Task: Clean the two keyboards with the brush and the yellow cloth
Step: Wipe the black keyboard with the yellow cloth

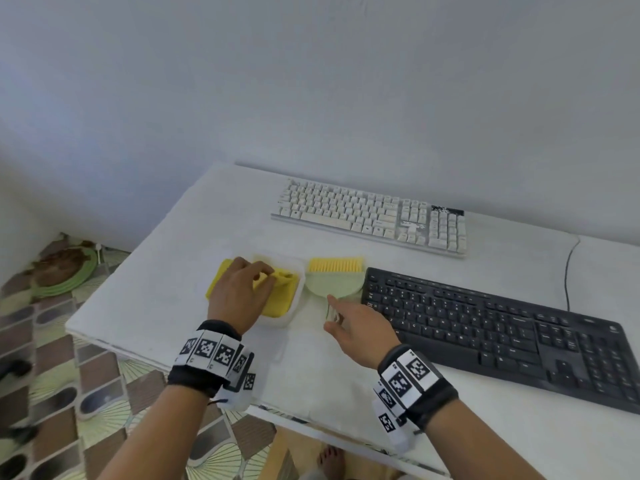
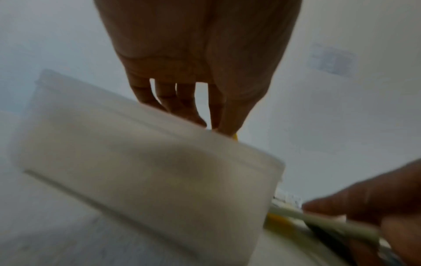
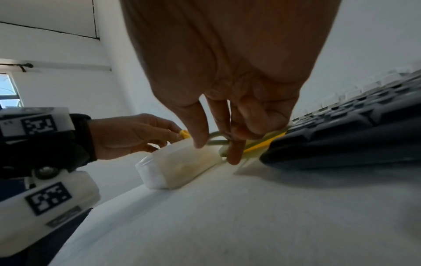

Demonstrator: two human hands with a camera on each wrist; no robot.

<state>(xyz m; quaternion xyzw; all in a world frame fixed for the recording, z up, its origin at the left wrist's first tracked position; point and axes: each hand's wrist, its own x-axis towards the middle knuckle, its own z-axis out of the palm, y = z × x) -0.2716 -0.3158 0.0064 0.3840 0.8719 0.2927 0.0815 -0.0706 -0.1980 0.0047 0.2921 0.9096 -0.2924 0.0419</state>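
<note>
A yellow cloth point(image 1: 277, 299) lies in a translucent white tub point(image 1: 298, 299) at the table's front left. My left hand point(image 1: 268, 273) reaches into the tub from above and pinches a raised fold of the cloth point(image 3: 184, 134). Just right of the tub lies the pale green brush point(image 1: 334, 282) with yellow bristles. My right hand point(image 1: 329, 313) pinches its handle point(image 3: 216, 139) between thumb and fingers, the index finger stretched along it. The black keyboard point(image 1: 502, 327) sits right beside the brush, and the white keyboard point(image 1: 370, 216) lies behind, near the wall.
A dark cable point(image 1: 568, 271) runs from the black keyboard toward the wall. The table's front edge point(image 1: 311, 420) is close to my wrists. On the patterned floor at the left stands a green plate point(image 1: 65, 271). A bare foot point(image 1: 332, 459) shows below the table.
</note>
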